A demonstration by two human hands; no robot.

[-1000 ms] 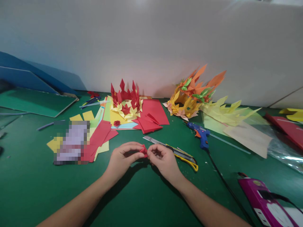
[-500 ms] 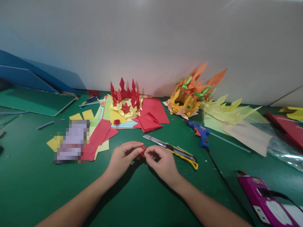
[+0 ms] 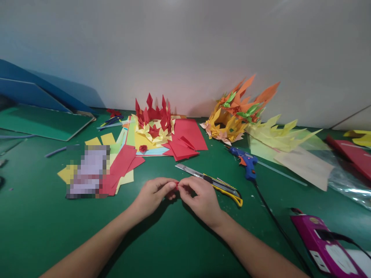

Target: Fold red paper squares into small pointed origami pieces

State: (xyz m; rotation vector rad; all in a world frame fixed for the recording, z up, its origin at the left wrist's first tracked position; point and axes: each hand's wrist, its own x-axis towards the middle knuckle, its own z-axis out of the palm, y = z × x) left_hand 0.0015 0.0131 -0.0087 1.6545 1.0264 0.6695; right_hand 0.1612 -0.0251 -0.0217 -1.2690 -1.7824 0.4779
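Pinched between my two hands is a small folded piece of red paper [image 3: 176, 185], mostly covered by fingertips. My left hand [image 3: 156, 195] grips it from the left, thumb against fingers. From the other side, the thumb and forefinger of my right hand [image 3: 199, 199] close on it. Just behind my right hand lies a yellow box cutter [image 3: 223, 186] with its blade out, pointing left. A small red paper rose [image 3: 143, 148] rests farther back, in front of a red and cream paper crown [image 3: 153, 123].
Red paper strips [image 3: 123, 166] and a pixelated phone-like object [image 3: 88, 173] lie at left. Red sheets [image 3: 188, 135] sit behind. At right are a blue glue gun [image 3: 246, 162] with a trailing cord, an orange-yellow paper crown [image 3: 228, 123] and a magenta power strip [image 3: 324, 239].
Both hands have shifted slightly, and less of the red paper shows between the fingertips. My left fingers have dropped a little. The things on the table stay where they were.
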